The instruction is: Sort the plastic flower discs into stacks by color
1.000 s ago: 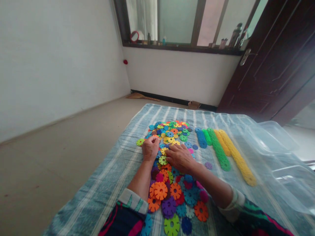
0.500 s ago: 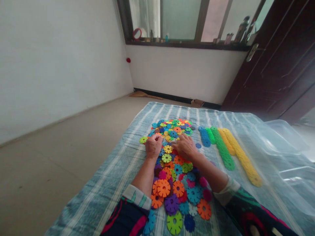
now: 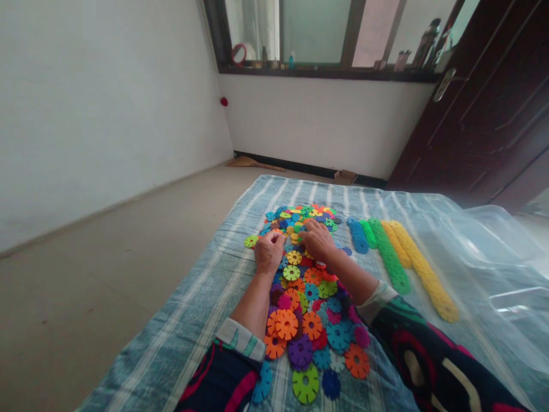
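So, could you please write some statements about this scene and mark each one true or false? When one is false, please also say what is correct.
1. The left hand rests on a pile of coloured plastic snowflake discs. True.
2. The right hand holds the blue row. False: it is on the pile, and the blue row lies apart, to its right.
3. The long yellow row lies left of the pile. False: it lies to the right.
4. A clear plastic box lies right of the long yellow row. True.
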`<state>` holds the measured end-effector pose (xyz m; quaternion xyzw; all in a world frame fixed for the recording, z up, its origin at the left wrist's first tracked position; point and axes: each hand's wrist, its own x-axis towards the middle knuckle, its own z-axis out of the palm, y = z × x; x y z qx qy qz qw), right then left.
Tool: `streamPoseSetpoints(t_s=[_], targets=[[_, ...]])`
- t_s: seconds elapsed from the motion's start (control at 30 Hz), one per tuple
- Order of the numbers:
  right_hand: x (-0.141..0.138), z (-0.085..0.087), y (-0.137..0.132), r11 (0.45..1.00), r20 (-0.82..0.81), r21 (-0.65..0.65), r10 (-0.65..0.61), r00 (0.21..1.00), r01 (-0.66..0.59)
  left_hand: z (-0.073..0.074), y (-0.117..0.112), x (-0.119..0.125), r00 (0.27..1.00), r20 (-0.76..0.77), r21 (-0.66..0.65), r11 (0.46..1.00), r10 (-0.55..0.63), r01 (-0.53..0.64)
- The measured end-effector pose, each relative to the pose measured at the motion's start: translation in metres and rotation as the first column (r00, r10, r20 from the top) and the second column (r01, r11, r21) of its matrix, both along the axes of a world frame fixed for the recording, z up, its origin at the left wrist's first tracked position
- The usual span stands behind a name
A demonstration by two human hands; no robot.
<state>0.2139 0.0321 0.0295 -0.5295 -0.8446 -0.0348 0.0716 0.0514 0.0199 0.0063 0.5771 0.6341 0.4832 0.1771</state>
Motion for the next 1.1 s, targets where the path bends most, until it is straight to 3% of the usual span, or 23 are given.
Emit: streamPoseSetpoints(t_s=[0.4, 0.67, 0.87, 1.0, 1.1], targets=[[0.003, -0.011, 0.014, 0.998, -0.141, -0.056, 0.008, 0.990, -0.016, -0.001, 0.001, -0.001, 1.000, -0.003, -0.009, 1.000, -0.001, 0.000], [0.005, -0.012, 0.016, 0.999, -0.123, -0.020, 0.045, 0.991, -0.048, 0.001, -0.001, 0.000, 0.999, -0.047, -0.020, 1.000, -0.003, 0.002], [0.003, -0.013, 0.007, 0.988, -0.159, 0.128, 0.108, 0.981, -0.088, 0.004, -0.002, 0.001, 0.957, -0.289, 0.149, 0.986, -0.026, 0.072], [0.016, -0.006, -0.001, 0.980, -0.184, 0.182, 0.120, 0.976, -0.086, 0.003, 0.000, 0.003, 0.907, -0.416, 0.101, 0.989, -0.058, 0.109], [0.050, 0.005, -0.004, 0.965, -0.263, 0.248, 0.148, 0.953, -0.082, 0.002, -0.001, 0.005, 0.877, -0.475, 0.044, 0.993, -0.079, 0.113]])
